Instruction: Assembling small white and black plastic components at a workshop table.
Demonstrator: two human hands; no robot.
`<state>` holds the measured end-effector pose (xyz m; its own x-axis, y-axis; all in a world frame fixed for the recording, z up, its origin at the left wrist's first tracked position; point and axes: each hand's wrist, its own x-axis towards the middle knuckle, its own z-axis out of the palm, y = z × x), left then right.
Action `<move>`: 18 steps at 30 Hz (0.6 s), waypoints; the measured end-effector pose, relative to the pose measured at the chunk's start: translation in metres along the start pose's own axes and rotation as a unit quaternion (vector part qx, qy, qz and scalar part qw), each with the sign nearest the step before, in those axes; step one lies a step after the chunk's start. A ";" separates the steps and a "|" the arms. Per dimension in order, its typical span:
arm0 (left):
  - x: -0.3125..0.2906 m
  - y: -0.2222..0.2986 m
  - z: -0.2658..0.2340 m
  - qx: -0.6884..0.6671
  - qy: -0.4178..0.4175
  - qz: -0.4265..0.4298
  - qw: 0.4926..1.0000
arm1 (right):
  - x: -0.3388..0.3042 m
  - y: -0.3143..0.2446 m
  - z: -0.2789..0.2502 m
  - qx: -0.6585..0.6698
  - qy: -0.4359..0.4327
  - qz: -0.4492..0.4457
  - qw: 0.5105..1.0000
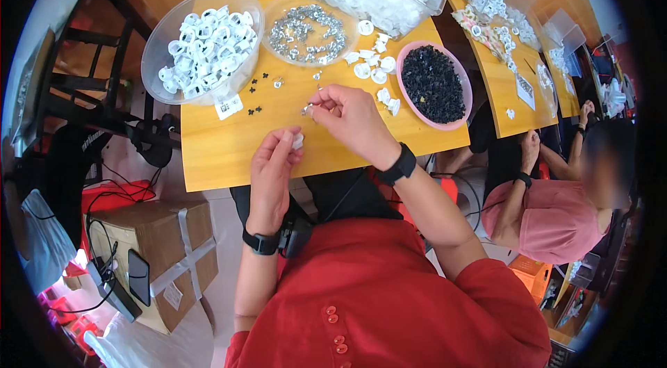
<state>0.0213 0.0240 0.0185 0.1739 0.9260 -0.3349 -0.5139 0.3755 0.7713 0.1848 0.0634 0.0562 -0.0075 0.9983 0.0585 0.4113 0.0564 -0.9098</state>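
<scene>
My left hand is closed over the table's near edge on a small white plastic part, held between thumb and fingers. Just above it to the right, my right hand pinches a tiny silvery metal piece. The two hands are close together but apart. Beyond them a few loose black pieces lie on the wooden table. Farther back, a shallow clear dish holds many small metal pieces. Several round white parts lie loose right of that dish.
A clear tub of white parts stands at left, a pink bowl of black pieces at right. A clear bin of white parts sits at the back. At right a person in pink works; a cardboard box stands lower left.
</scene>
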 end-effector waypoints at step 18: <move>0.022 -0.004 0.023 0.036 0.036 0.051 0.997 | -0.002 0.022 0.012 0.213 -0.004 -0.017 0.977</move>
<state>0.0464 0.0438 0.0198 0.0621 0.9558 -0.2875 -0.4636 0.2827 0.8397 0.1829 0.0624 0.0310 -0.0215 0.9957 0.0903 -0.0062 0.0902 -0.9959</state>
